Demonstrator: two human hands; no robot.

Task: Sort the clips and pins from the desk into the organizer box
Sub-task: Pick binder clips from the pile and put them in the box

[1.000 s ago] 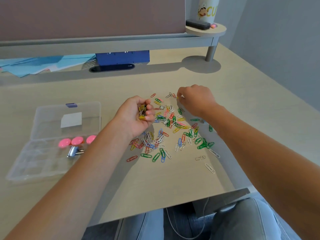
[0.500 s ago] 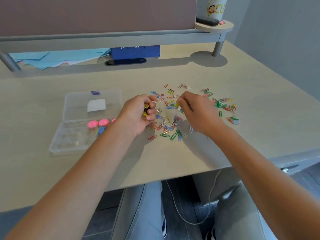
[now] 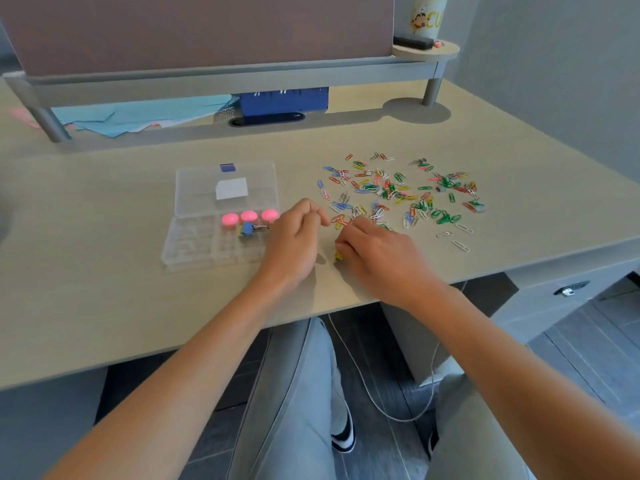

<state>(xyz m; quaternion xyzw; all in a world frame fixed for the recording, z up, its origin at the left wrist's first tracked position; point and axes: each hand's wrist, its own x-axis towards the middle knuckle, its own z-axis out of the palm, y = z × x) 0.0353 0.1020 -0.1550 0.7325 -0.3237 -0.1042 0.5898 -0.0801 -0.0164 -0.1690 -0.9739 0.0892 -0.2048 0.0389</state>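
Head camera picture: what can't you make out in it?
- What the right hand holds: only a yellow speck shows under the curled fingers.
- Whether the left hand holds anything: its back faces the camera.
- Contents of the organizer box front compartments: clear plastic, too small.

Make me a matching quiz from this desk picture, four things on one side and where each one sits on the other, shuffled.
Things:
1. pink round pins
2. paper clips
3. cartoon cup
4. blue box

Places:
A. under the grey shelf, at the back of the desk
B. inside the organizer box
C. loose on the desk, right of the organizer
D. on the round shelf end, top right

Pairs: 1-B, 2-C, 3-D, 4-A
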